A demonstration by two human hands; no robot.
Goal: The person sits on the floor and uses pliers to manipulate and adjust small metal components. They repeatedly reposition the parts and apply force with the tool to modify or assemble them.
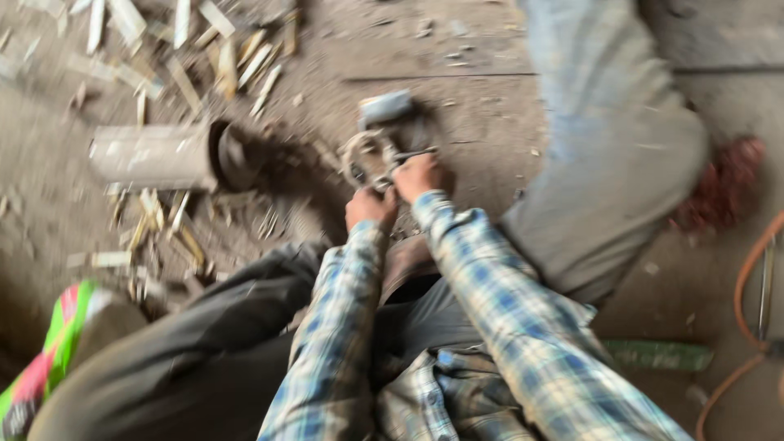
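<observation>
Head view: blurred by motion, looking down past plaid sleeves to a dusty floor [482, 114].
Left hand [369, 208]: curled tight, its grip closed on the near side of a metal piece [384, 135]; the exact part it has hold of is too smeared to tell.
Right hand [420, 175]: fist closed on a thin dark bar that sticks out of the same piece, just beside the left hand.
Metal piece: on the floor right ahead of both hands, a grey blocky top over a pale rounded ring, surface dull and scuffed.
Pipe [159, 155]: a short fat cylinder lying on its side to the left, pale grimy wall, dark open mouth facing the hands.
Wood scraps [233, 57]: light splinters and strips strewn about the pipe, rough-cut.
Other person's leg [612, 155]: grey cloth, to the right.
Orange hose [747, 278]: curving along the right edge.
</observation>
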